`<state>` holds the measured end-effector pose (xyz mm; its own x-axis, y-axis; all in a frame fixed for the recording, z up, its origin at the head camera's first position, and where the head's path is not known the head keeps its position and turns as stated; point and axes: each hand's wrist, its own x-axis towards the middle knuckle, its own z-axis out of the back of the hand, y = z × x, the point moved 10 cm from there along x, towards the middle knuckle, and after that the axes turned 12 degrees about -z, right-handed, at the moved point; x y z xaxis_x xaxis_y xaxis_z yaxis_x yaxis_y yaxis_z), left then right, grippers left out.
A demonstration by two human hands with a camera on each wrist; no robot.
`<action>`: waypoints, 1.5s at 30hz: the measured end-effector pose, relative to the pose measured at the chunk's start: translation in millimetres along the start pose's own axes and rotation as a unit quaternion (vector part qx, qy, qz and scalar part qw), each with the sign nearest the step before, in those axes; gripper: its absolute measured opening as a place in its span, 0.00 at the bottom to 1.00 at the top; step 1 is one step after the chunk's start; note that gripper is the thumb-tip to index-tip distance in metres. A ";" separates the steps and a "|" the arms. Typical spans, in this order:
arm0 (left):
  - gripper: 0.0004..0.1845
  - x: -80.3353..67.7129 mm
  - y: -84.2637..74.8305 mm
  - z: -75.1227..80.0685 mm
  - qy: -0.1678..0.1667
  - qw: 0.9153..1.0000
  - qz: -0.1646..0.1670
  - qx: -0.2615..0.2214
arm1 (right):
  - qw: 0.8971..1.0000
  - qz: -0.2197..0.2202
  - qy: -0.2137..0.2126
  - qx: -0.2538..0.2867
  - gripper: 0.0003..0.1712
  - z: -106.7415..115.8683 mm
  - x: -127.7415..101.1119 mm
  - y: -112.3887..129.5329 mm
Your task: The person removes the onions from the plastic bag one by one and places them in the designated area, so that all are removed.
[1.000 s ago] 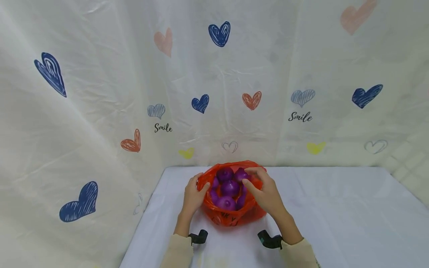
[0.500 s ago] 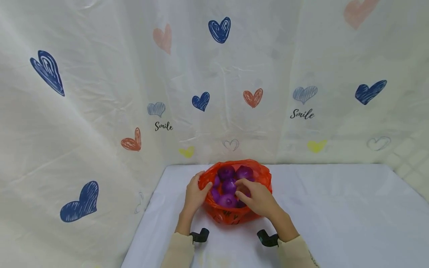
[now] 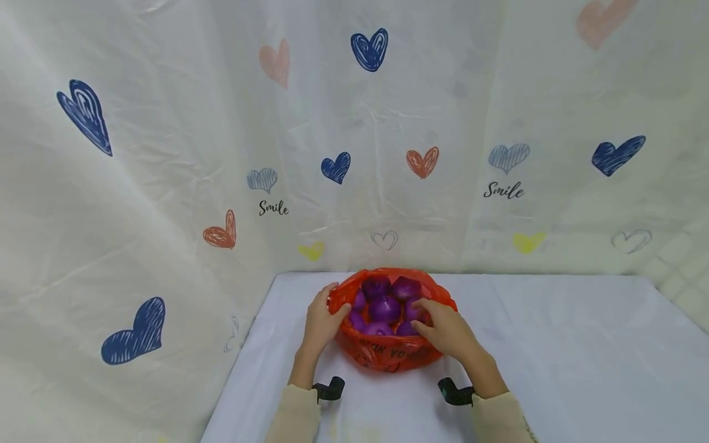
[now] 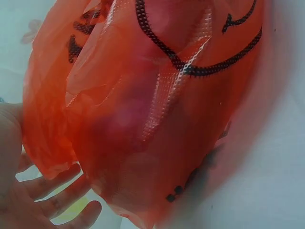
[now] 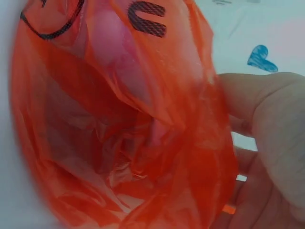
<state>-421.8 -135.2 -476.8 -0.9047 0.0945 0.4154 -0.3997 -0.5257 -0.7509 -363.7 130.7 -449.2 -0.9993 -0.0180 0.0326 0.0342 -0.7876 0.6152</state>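
A red plastic bag (image 3: 382, 355) with black printing stands gaping on the table. Inside it sit several purple onions (image 3: 384, 309). At the bag's left rim, my left hand (image 3: 321, 321) holds the edge, thumb over the rim and fingers on the outer side; the left wrist view shows those fingers (image 4: 59, 193) past the plastic. My right hand (image 3: 447, 329) reaches over the right rim, its bent fingers and thumb close to an onion (image 3: 415, 309) on that side. Whether they grip it is hidden; in the right wrist view the bag (image 5: 176, 143) covers the fingertips.
A white cloth covers the table (image 3: 554, 357). Right behind the table's far edge hangs a pale curtain (image 3: 460, 234) printed with hearts. A black wrist mount (image 3: 330, 389) sits on the left wrist and another mount (image 3: 456, 392) on the right.
My right hand dipped toward the middle of the bag, then moved right. The bag's mouth has spread wider to the right, and more onions show. The left hand has stayed nearly still.
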 end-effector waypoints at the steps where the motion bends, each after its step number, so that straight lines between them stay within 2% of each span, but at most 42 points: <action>1: 0.31 0.0 0.7 -0.1 0.003 1.000 0.003 0.000 | 1.000 -0.003 0.005 -0.003 0.23 -1.3 0.5 -3.2; 5: 0.31 0.3 0.2 1.3 0.006 1.000 -0.001 0.003 | 1.000 -0.004 0.023 -0.009 0.27 -7.6 1.5 -12.4; 11: 0.30 0.4 1.2 3.2 0.007 1.000 -0.010 0.002 | 0.998 0.011 0.053 -0.015 0.33 -14.4 1.6 -13.0; 23: 0.29 0.9 0.1 5.5 0.002 1.000 -0.029 0.004 | 0.996 0.007 0.078 -0.036 0.35 -32.0 3.8 -17.0; 30: 0.30 0.1 2.3 0.9 0.015 1.000 -0.015 0.008 | 0.993 -0.005 0.112 -0.042 0.43 -48.8 5.1 -24.2; 36: 0.31 -0.4 0.8 -0.9 0.015 1.000 -0.013 0.005 | 0.993 0.006 0.108 -0.037 0.45 -47.6 5.6 -25.6; 45: 0.30 -1.0 2.5 -0.4 0.016 1.000 -0.008 0.004 | 0.997 0.024 0.074 0.008 0.48 -26.7 5.2 -20.0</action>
<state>-422.0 -136.3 -479.3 -0.9021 0.1295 0.4117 -0.4139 -0.5297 -0.7403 -370.0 129.9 -482.3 -0.9876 -0.1475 -0.0544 0.0809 -0.7732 0.6289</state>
